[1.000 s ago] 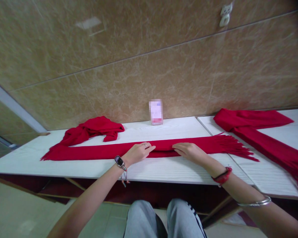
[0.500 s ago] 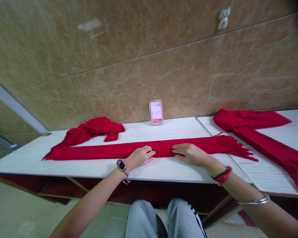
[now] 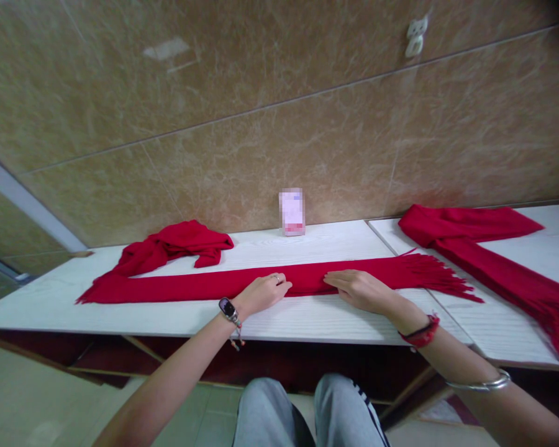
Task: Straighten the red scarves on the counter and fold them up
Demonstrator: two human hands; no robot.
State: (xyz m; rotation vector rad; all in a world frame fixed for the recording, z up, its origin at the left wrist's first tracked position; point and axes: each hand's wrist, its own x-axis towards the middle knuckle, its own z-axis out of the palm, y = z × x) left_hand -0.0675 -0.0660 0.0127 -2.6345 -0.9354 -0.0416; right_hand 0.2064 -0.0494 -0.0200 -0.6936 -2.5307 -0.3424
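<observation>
A red scarf [image 3: 168, 287] lies in a long folded strip on the white tabletop [image 3: 158, 318], fringe to the right. Its left part turns back into a loose heap [image 3: 181, 239] near the wall. My left hand [image 3: 263, 293], with a watch at the wrist, is on the strip's middle, fingers curled together at its near edge on the cloth. A short gap to the right, my right hand [image 3: 361, 288] rests on the same strip, fingers stretched out flat over it. The undersides of both hands are hidden.
A second red scarf [image 3: 479, 248] lies bent on the right-hand table. Against the tiled wall [image 3: 214, 155] leans a blurred-out phone-like object [image 3: 292, 212]. A small white cat-shaped figure [image 3: 416, 37] is on the wall. Shelves [image 3: 177, 354] open below the tabletop.
Both hands stay at nearly the same spots on the scarf. The right fingers are closer together and the left fingers slightly more gathered. The view has shifted a little.
</observation>
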